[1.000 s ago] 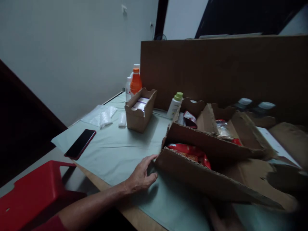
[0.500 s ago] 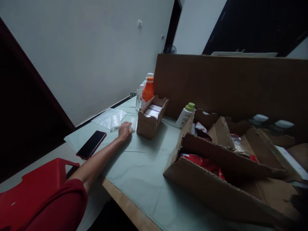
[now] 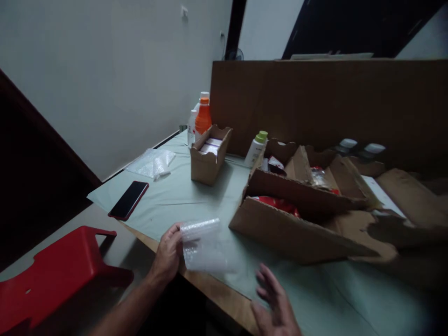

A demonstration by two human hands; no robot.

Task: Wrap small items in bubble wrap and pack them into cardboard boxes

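- Bubble wrap sheet is at the near table edge, its left end pinched between the left hand's thumb and fingers.
- Right hand is just right of it, loosely open, fingers a bit curled, holding nothing.
- Elbow room: the widest stretch of pale green tablecloth sits between the phone on the left and the nearest cardboard bin on the right. That bin's left corner is near the sheet but not touching.
- Far side is tighter: small cardboard box, with the orange bottle right behind it.
- Compared to half a second ago, the left hand's come back from beside that small box, the clear piece there is gone, and the right hand's now in view.
- Hard to see: right hand is blurry and its wrist is cut off at the bottom. The sheet's right end smears out, so can't tell how many layers. Red packet is mostly hidden by the bin wall.
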